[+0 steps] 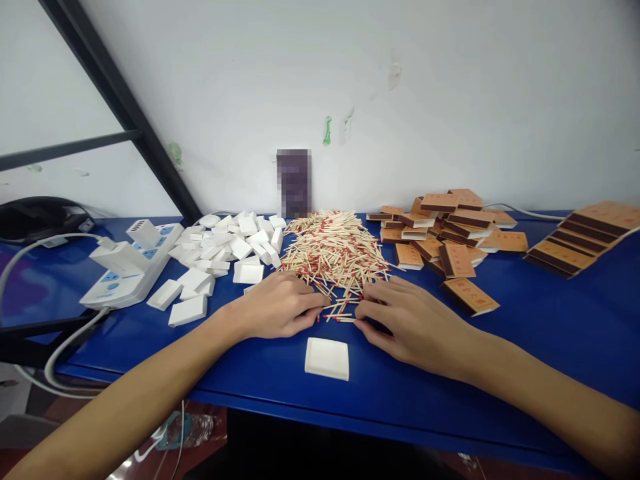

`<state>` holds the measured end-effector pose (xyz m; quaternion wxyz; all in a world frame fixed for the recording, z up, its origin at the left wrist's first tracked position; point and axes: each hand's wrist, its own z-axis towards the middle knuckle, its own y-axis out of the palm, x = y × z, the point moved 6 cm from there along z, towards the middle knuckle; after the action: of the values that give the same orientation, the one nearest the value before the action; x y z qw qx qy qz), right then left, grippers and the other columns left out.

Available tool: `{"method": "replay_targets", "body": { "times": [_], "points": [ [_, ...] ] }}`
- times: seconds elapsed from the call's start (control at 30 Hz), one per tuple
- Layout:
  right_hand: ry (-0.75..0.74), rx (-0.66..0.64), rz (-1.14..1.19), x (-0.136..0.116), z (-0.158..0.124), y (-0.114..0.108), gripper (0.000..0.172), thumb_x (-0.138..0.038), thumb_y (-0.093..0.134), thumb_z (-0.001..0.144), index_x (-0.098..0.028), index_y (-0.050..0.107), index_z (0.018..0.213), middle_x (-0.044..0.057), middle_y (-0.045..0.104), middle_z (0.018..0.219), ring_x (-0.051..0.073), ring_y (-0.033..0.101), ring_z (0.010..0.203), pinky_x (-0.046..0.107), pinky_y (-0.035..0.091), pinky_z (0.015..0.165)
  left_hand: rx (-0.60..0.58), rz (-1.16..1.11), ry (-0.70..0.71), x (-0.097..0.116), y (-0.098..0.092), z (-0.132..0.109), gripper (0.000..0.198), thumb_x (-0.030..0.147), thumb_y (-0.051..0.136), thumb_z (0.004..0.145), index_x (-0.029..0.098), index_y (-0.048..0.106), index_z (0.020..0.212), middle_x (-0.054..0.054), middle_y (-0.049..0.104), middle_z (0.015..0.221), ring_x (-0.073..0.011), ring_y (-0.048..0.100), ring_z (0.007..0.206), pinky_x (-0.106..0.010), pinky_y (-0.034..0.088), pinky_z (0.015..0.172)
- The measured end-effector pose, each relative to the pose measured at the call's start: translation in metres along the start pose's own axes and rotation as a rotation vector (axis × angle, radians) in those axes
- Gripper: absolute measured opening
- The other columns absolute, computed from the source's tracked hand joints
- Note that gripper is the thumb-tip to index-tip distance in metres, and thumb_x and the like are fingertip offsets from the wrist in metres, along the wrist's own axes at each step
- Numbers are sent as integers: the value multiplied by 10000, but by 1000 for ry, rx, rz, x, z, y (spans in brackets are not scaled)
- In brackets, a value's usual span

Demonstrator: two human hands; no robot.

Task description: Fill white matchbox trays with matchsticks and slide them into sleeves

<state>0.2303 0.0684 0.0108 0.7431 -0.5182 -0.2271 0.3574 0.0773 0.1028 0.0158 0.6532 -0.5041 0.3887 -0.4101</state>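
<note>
A large heap of red-tipped matches (337,250) lies on the blue table (390,407), with some loose sticks at its near edge. My left hand (283,305) rests at the heap's near left side, fingers curled, its fingertips by the loose matches. Across from it, my right hand (400,317) touches matches at the near right side with thumb and fingers bent together. What either hand pinches, if anything, is too small to make out. A white tray (327,359) from a matchbox lies just in front of the hands, its inside showing no matches.
White matchbox trays (240,240) are piled at the left, beside a power strip (133,267) with plugs and cables. Orange matchbox sleeves (457,227) lie heaped at the right, near a row of sleeves (585,237). A dark pixelated object (294,182) stands against the wall.
</note>
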Motion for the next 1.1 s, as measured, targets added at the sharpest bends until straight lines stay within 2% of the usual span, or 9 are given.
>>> {"method": "replay_targets", "body": {
  "times": [0.23, 0.5, 0.63, 0.73, 0.83, 1.0, 1.1],
  "points": [
    [27, -36, 25, 2, -1, 1, 160, -188, 517, 932, -182, 637, 827, 40, 603, 814, 183, 566, 755, 326, 396, 725, 29, -42, 33, 6, -3, 1, 252, 237, 448, 971, 184, 689, 1021, -16, 690, 753, -158, 610, 666, -303, 423, 659],
    [-74, 13, 41, -6, 1, -1, 182, -215, 509, 958, -182, 652, 850, 40, 629, 836, 179, 541, 733, 321, 399, 710, 64, -16, 28, 7, -3, 0, 264, 380, 508, 971, 186, 686, 942, -8, 667, 705, -151, 602, 647, -297, 414, 632],
    [-78, 73, -12, -8, 2, 0, 150, -219, 525, 952, -179, 669, 932, 51, 639, 871, 197, 550, 774, 332, 396, 733, 51, -14, 44, 7, -1, 1, 248, 342, 502, 985, 184, 687, 937, -6, 676, 721, -148, 606, 656, -295, 409, 637],
    [-90, 85, -17, -9, 2, 0, 171, -207, 520, 954, -185, 674, 884, 45, 632, 847, 188, 543, 756, 326, 388, 727, 58, -39, 44, 6, -1, 0, 236, 329, 503, 985, 183, 683, 936, -4, 671, 719, -147, 599, 652, -294, 399, 631],
    [-94, 75, 6, -9, 0, -2, 189, -210, 520, 954, -188, 677, 851, 46, 633, 852, 181, 536, 741, 323, 386, 723, 57, -79, 27, 6, -3, -1, 206, 324, 529, 947, 183, 680, 943, 0, 644, 691, -153, 582, 636, -302, 398, 625],
    [-87, 34, 86, -7, -2, -4, 171, -197, 527, 945, -188, 671, 853, 45, 646, 874, 174, 550, 764, 316, 383, 750, 47, -101, 37, 6, -9, -1, 206, 166, 514, 819, 179, 676, 946, -17, 607, 736, -168, 560, 687, -317, 423, 665],
    [-86, 12, 119, -8, -3, -5, 176, -186, 531, 937, -188, 657, 815, 32, 647, 835, 168, 555, 761, 313, 364, 754, 44, -75, 39, 5, -10, 0, 202, 127, 499, 828, 178, 669, 924, -31, 609, 796, -169, 551, 730, -315, 434, 688]
  ]
}}
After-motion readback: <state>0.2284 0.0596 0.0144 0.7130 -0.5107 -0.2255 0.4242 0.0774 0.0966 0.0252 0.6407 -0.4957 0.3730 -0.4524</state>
